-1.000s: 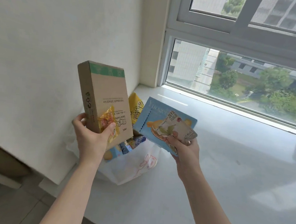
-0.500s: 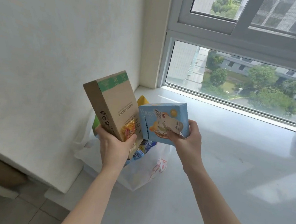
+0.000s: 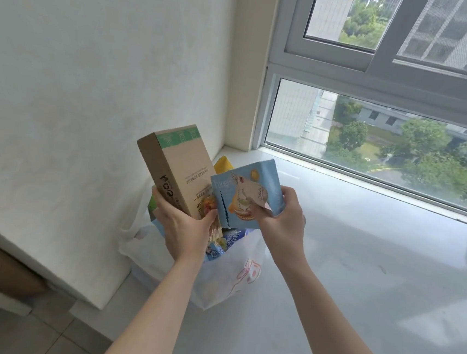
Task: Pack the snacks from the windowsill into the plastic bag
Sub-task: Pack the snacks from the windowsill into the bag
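L hand [image 3: 186, 226] grips brown box [image 3: 179, 168] w/ green top, tilted; R hand [image 3: 282, 218] grips blue box [image 3: 246, 195] plus small packet [image 3: 255, 194]; both above white plastic bag [image 3: 234, 274] on windowsill [image 3: 359, 274], snacks [image 3: 220, 245] inside.

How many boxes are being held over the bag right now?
2. Brown cardboard box in the left hand; blue box in the right hand. More may be hidden inside the plastic bag.
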